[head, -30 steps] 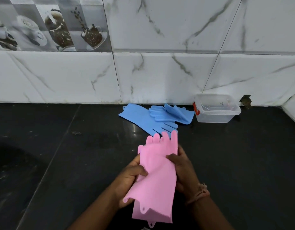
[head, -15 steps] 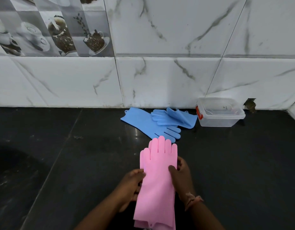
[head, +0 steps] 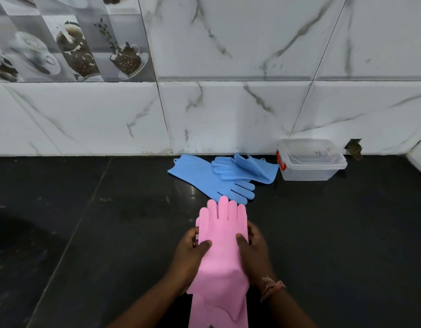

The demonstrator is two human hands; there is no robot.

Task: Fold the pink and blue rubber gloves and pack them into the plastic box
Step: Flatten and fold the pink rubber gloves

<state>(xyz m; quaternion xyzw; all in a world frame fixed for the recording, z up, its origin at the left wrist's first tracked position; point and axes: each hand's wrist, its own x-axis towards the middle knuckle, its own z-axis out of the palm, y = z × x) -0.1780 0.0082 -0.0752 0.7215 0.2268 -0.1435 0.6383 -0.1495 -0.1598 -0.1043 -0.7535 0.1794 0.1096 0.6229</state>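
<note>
Fingers point(head: 206, 245) of both my hands pinch the pink gloves point(head: 222, 247) at mid-length, thumbs on top. Soft, floppy rubber; I judge the edges the best hold for folding on the desk point(head: 334, 233).

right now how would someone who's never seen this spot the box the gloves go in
Follow the black countertop back to the white marble-tiled wall. At its foot, right of the blue gloves, sits a clear plastic box. It alone is see-through, with a red clip on its left end.
</note>
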